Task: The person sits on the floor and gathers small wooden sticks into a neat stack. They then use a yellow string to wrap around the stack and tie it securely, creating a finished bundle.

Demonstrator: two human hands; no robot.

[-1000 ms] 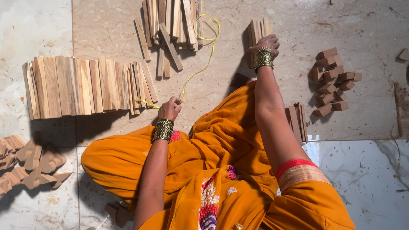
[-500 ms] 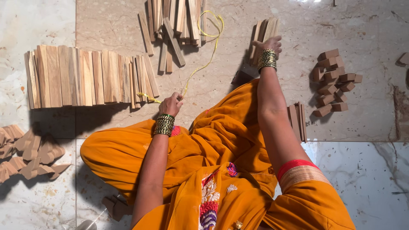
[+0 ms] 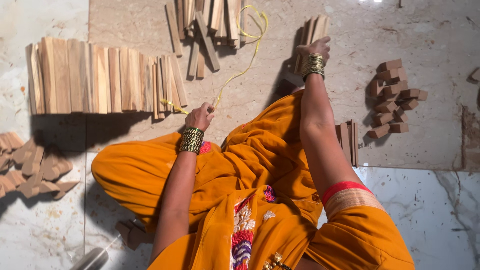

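Note:
My left hand [image 3: 200, 117] pinches a yellow string [image 3: 248, 60] just above my orange-clad knee; the string runs up and loops over a loose pile of wooden sticks [image 3: 207, 22] at the top. Stretched out ahead, my right hand [image 3: 313, 50] grips a small bundle of flat wooden sticks [image 3: 313, 29] standing on the stone floor. A long row of wooden slats [image 3: 102, 80] lies to the left of my left hand, with a short piece of yellow string [image 3: 174, 106] at its right end.
Small wooden blocks [image 3: 392, 97] are heaped at the right. More blocks [image 3: 30, 167] lie at the left edge. A few upright sticks [image 3: 347, 142] stand beside my right arm. A metal cylinder [image 3: 90, 260] shows at the bottom left.
My right hand has lifted the small bundle of sticks a little further up the floor. My left hand keeps its pinch on the string with hardly any movement.

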